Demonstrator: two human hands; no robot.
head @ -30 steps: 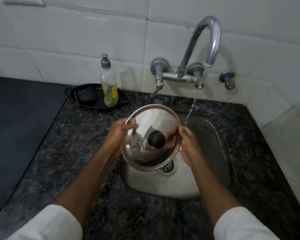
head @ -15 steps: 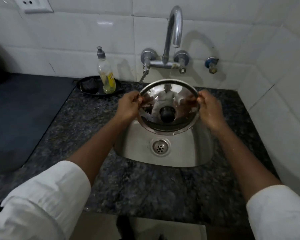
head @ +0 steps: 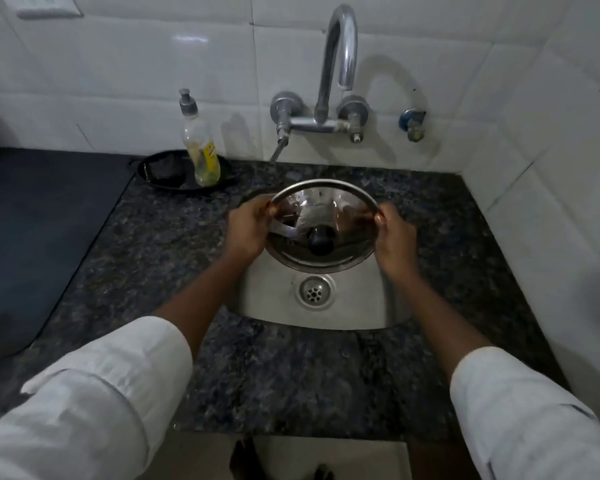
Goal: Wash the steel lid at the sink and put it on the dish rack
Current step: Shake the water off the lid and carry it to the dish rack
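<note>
The round steel lid with a black knob is held tilted over the back half of the small steel sink. Its knob side faces me. My left hand grips the lid's left rim. My right hand grips its right rim. The curved tap stands on the wall above the lid; I see no clear stream of water from it. No dish rack is in view.
A soap bottle stands in a black tray at the back left on the speckled stone counter. A dark mat lies at left. White tiled walls close the back and right. The drain shows below the lid.
My right hand has shifted from the lid's face to its right rim. The lid has tipped flatter and sits a little lower over the sink. My head has pulled back and centred.
</note>
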